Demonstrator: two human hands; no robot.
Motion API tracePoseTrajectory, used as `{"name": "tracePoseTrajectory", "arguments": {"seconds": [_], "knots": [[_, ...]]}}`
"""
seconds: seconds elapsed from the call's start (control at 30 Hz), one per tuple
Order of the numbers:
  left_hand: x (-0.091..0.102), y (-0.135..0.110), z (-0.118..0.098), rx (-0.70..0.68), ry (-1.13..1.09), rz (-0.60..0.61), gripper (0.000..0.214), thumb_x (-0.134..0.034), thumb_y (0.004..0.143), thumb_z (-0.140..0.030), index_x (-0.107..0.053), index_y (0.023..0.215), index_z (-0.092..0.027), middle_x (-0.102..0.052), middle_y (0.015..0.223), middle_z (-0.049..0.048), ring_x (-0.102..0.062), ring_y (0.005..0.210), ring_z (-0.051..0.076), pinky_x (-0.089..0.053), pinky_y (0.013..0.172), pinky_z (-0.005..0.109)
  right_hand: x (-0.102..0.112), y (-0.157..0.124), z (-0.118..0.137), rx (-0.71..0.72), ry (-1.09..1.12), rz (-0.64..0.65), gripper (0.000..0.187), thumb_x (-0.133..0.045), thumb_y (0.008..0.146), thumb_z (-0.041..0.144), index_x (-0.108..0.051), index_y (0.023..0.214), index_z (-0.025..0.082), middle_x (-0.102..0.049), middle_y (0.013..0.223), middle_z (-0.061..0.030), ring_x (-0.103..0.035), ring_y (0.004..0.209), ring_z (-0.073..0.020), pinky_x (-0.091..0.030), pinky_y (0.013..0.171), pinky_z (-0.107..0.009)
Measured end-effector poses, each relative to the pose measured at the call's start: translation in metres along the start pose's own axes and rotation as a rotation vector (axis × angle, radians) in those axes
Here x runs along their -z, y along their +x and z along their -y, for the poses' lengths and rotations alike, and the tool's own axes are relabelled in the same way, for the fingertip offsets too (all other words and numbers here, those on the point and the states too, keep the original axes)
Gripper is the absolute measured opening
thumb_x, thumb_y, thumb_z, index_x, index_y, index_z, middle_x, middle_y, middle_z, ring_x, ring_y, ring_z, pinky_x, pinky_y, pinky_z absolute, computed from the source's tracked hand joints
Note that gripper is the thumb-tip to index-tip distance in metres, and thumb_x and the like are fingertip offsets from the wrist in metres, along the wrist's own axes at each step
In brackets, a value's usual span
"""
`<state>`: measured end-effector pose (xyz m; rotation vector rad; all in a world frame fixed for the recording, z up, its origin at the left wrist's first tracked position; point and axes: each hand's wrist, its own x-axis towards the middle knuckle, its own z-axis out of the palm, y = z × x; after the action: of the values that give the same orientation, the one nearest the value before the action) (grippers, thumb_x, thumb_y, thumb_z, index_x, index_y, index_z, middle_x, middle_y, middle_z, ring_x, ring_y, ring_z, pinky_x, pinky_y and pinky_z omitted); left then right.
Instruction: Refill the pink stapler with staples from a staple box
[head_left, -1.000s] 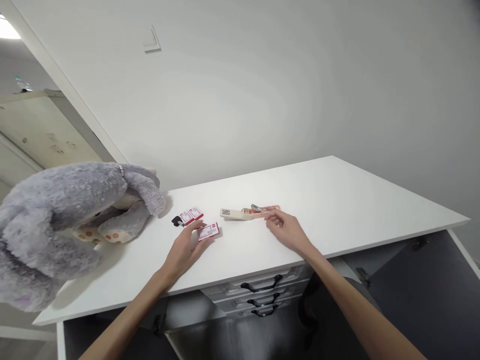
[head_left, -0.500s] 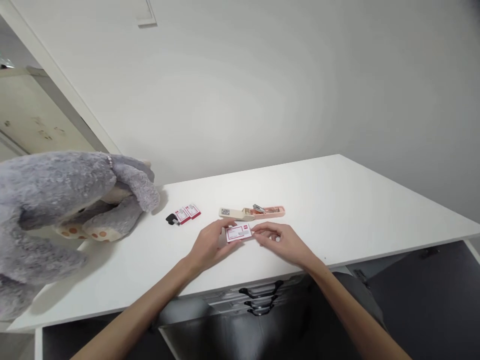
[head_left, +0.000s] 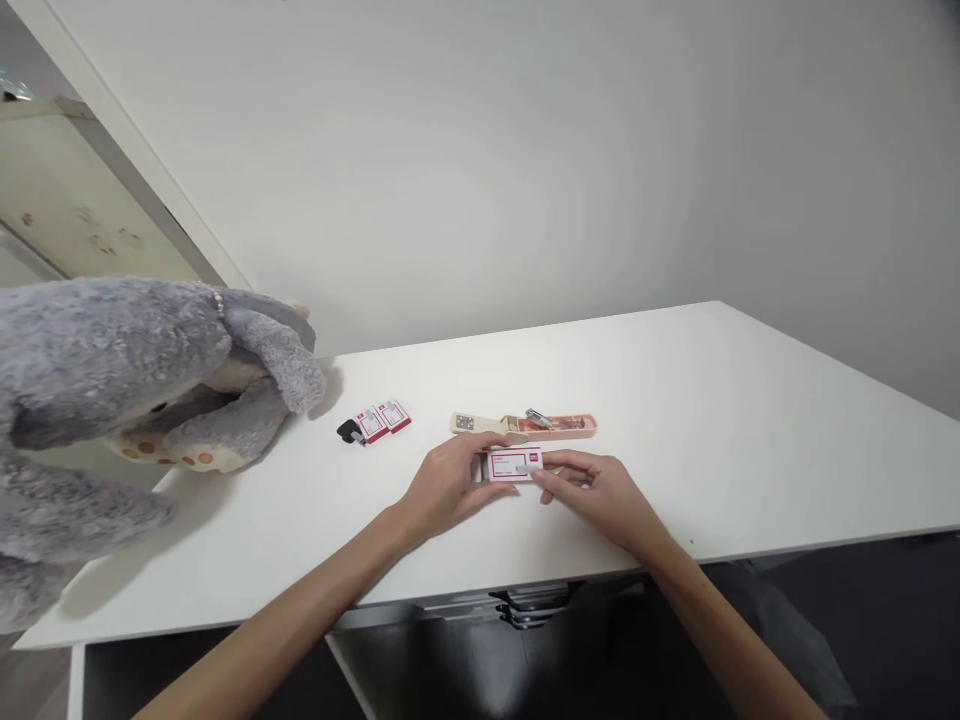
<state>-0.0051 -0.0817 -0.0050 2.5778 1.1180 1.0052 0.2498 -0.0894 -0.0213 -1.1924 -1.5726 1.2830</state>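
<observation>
A small white box with red edges and a printed label (head_left: pixel 514 464) is held between my two hands just above the white table. My left hand (head_left: pixel 448 482) grips its left end, thumb along the near side and fingers along the far side. At that end a pale inner part shows beside the printed sleeve. With thumb and fingers, my right hand (head_left: pixel 600 490) pinches the right end. Behind the box lies a long, opened cream-and-pink case (head_left: pixel 574 428), with a shiny metal piece (head_left: pixel 537 418) resting on it. What the box contains is hidden.
Two similar red-and-white boxes (head_left: pixel 392 413) lie to the left, beside a small black item (head_left: pixel 349 430) with a metallic end. A large grey plush toy (head_left: pixel 112 350) sits on the left of the white table (head_left: pixel 675 400). A wall stands behind.
The printed sleeve has shifted right relative to my left hand, exposing a pale inner part at the left end. My right thumb now lies on the label. The whole view has also shifted slightly.
</observation>
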Motion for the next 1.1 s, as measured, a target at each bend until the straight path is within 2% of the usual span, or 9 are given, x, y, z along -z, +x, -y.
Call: {"name": "tracePoseTrajectory", "arguments": {"seconds": [0.1, 0.2, 0.37, 0.43, 0.6, 0.87, 1.0, 1.1], "knots": [[0.001, 0.001, 0.000, 0.074, -0.006, -0.023, 0.041, -0.068, 0.102, -0.043, -0.057, 0.135, -0.022, -0.076, 0.120, 0.0108, -0.074, 0.101, 0.022, -0.060, 0.085, 0.036, 0.000, -0.001, -0.006, -0.016, 0.008, -0.091, 0.040, -0.075, 0.090, 0.057, -0.082, 0.110, 0.023, -0.079, 0.074, -0.0044, -0.075, 0.075, -0.0253, -0.059, 0.069, -0.036], [0.000, 0.002, 0.002, 0.154, 0.010, -0.040, 0.033, -0.064, 0.103, -0.038, -0.059, 0.131, -0.021, -0.076, 0.109, 0.0080, -0.069, 0.085, 0.018, -0.057, 0.075, 0.032, -0.001, -0.004, -0.008, 0.017, 0.043, -0.165, 0.040, -0.075, 0.090, 0.057, -0.080, 0.109, 0.023, -0.079, 0.077, -0.0060, -0.074, 0.072, -0.0249, -0.059, 0.060, -0.034], [-0.002, 0.003, 0.003, 0.184, -0.042, 0.078, 0.029, -0.060, 0.105, -0.036, -0.062, 0.129, -0.021, -0.074, 0.093, 0.0028, -0.063, 0.070, 0.015, -0.051, 0.065, 0.029, -0.005, -0.008, -0.002, 0.185, 0.019, -0.251, 0.028, -0.068, 0.097, 0.051, -0.080, 0.108, 0.027, -0.077, 0.119, -0.0107, -0.075, 0.080, -0.0235, -0.059, 0.049, -0.032], [-0.002, 0.004, 0.001, 0.154, -0.068, 0.138, 0.028, -0.058, 0.106, -0.036, -0.063, 0.129, -0.022, -0.074, 0.094, 0.0030, -0.062, 0.067, 0.014, -0.049, 0.064, 0.028, -0.005, -0.009, 0.000, 0.246, -0.014, -0.267, 0.025, -0.066, 0.100, 0.047, -0.080, 0.105, 0.028, -0.074, 0.125, -0.0102, -0.073, 0.080, -0.0219, -0.059, 0.047, -0.032], [0.000, 0.005, 0.000, 0.103, -0.034, 0.195, 0.028, -0.056, 0.108, -0.037, -0.064, 0.131, -0.022, -0.075, 0.096, 0.0049, -0.065, 0.075, 0.018, -0.050, 0.067, 0.031, -0.004, -0.010, 0.000, 0.297, -0.046, -0.262, 0.021, -0.064, 0.102, 0.043, -0.080, 0.103, 0.030, -0.073, 0.125, -0.0088, -0.071, 0.081, -0.0208, -0.060, 0.049, -0.032], [0.000, 0.005, 0.001, 0.142, -0.055, 0.174, 0.033, -0.061, 0.105, -0.043, -0.063, 0.131, -0.023, -0.076, 0.098, 0.0056, -0.065, 0.076, 0.019, -0.052, 0.069, 0.033, -0.004, -0.012, 0.003, 0.286, -0.002, -0.282, 0.017, -0.066, 0.102, 0.039, -0.080, 0.099, 0.029, -0.072, 0.119, -0.0082, -0.070, 0.082, -0.0205, -0.058, 0.049, -0.032], [0.001, 0.005, 0.000, 0.155, -0.097, 0.178, 0.031, -0.056, 0.107, -0.039, -0.062, 0.132, -0.022, -0.075, 0.095, 0.0048, -0.065, 0.075, 0.018, -0.053, 0.070, 0.031, -0.002, -0.012, 0.003, 0.325, 0.022, -0.280, 0.015, -0.068, 0.101, 0.035, -0.081, 0.100, 0.031, -0.073, 0.122, -0.0076, -0.071, 0.092, -0.0236, -0.059, 0.052, -0.033], [0.002, 0.006, -0.001, 0.168, -0.106, 0.181, 0.030, -0.049, 0.109, -0.032, -0.061, 0.134, -0.020, -0.075, 0.097, 0.0059, -0.068, 0.082, 0.019, -0.054, 0.076, 0.032, 0.000, -0.013, 0.003, 0.361, 0.019, -0.241, 0.017, -0.066, 0.103, 0.033, -0.083, 0.103, 0.031, -0.074, 0.126, -0.0075, -0.070, 0.100, -0.0250, -0.061, 0.055, -0.033]]}}
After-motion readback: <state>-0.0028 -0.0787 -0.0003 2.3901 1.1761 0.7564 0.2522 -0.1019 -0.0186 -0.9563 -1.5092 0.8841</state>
